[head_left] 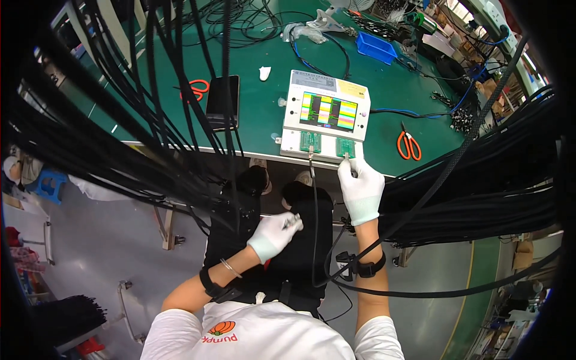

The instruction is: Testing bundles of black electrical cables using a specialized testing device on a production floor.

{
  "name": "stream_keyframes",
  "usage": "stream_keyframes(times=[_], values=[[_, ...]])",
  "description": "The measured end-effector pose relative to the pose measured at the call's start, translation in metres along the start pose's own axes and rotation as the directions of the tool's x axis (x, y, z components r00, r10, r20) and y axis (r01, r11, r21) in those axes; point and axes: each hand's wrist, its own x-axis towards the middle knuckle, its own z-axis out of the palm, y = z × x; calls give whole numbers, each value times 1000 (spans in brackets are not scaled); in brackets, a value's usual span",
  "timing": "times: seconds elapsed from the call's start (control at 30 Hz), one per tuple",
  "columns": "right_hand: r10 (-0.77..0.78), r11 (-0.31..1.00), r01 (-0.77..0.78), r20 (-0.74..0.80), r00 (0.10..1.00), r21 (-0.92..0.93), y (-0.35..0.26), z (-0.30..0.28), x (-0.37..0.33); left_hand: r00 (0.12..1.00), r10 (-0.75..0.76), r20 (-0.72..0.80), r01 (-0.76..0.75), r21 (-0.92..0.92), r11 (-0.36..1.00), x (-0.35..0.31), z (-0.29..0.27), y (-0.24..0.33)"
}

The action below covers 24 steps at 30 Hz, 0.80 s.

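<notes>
A white cable tester [325,117] with a lit, coloured screen lies at the near edge of the table. Two green circuit boards sit along its front. Into the left board [310,141] runs a black cable [314,204], its plug pushed in. At the right board [345,147], my right hand [362,191], in a white glove, pinches a small cable plug [347,156]; the fingers partly cover it. My left hand [273,235], gloved too, hangs over my lap with its fingers pinched together. What they hold, if anything, is too small to make out.
Thick bundles of black cables hang at the left [180,90] and the right [468,186]. On the green table [258,114] lie a black phone [222,103], two orange-handled scissors [408,146] and a blue tray [376,48]. One black cable loops across my right forearm.
</notes>
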Motion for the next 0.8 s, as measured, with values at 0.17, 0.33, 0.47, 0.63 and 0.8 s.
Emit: stream_keyframes(times=[0.17,0.33,0.47,0.63,0.8], values=[[-61,998,61,-29,998,5,-10,-29,-1,890,432,146,-451,428,783,-49,14,-45],[-284,912,411,-727,625,-3,-85,-131,-56,944,162,288,-293,502,814,-91,1,-60],[-750,577,801,-284,597,160,-158,-189,-58,907,179,382,-384,572,725,-100,-1,-70],[-380,750,358,-81,922,556,-239,-132,24,888,290,356,-451,555,699,-118,-6,-96],[-210,698,107,60,976,708,-252,-102,67,856,403,324,-516,492,701,-122,-2,-99]])
